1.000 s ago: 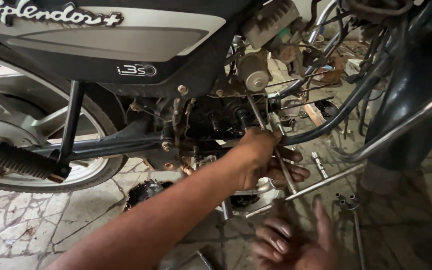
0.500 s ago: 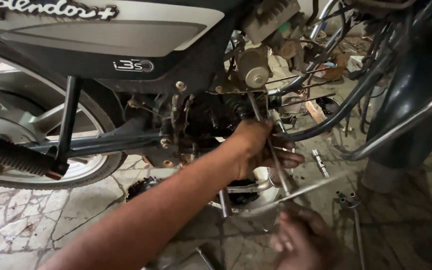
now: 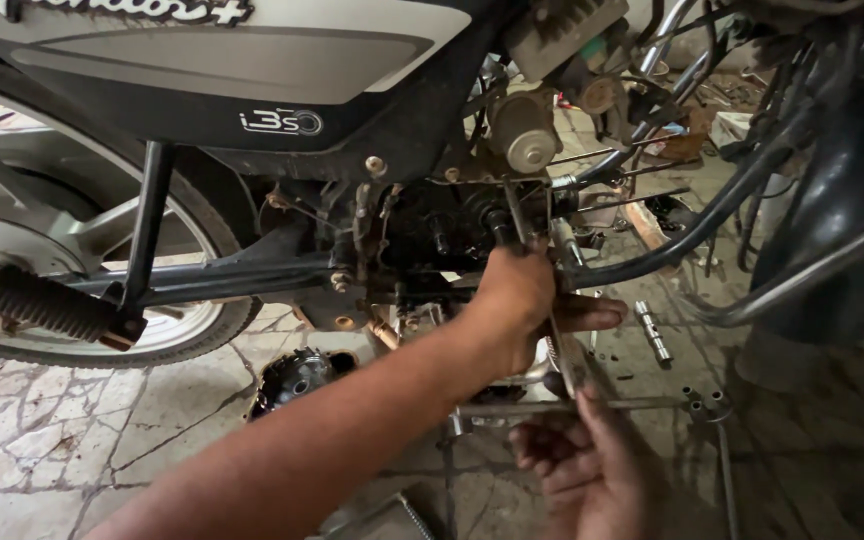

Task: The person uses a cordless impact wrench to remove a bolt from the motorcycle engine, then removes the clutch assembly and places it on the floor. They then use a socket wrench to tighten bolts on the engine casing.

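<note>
Left hand (image 3: 527, 295) on motorcycle engine (image 3: 432, 240)

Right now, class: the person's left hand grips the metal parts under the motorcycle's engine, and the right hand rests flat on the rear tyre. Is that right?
One detail is wrong. The head view shows the right hand low in front, by a thin metal rod, far from the rear tyre. The left hand does grip parts under the engine.

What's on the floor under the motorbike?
Under the motorbike, a dark round engine part lies on the cracked stone floor. The left hand and arm cover whatever lies further right.
</note>
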